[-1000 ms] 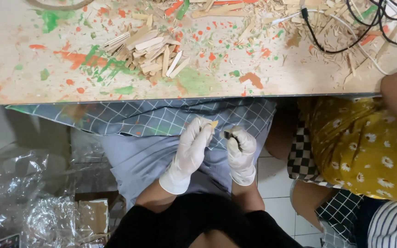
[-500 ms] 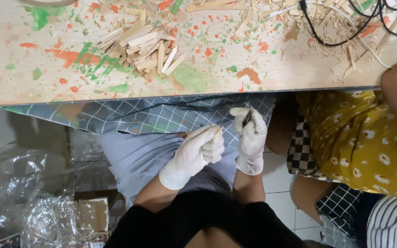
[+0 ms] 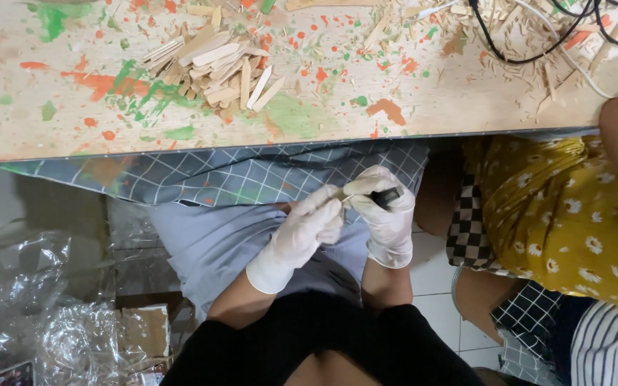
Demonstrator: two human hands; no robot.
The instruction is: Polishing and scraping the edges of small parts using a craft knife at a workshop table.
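**Gloved hands close on a small stick below the worktop edge**

A pale wooden worktop (image 3: 423, 107) spattered with green and orange paint fills the top; a heap of flat wooden sticks (image 3: 212, 68) lies on it, with shavings and black and white cables (image 3: 538, 36) to the right; a checked grey cloth (image 3: 209, 175) hangs below its edge; crumpled clear plastic (image 3: 30, 314) lies on the floor; a neighbour in yellow flowered fabric (image 3: 559, 214) sits alongside. Over the lap, the left hand (image 3: 302, 236), white-gloved, is curled shut round a thin pale stick (image 3: 345, 198); the right hand (image 3: 388, 221) grips a dark-handled tool (image 3: 384, 196) lying roughly crosswise, its tip pointing left to the stick.
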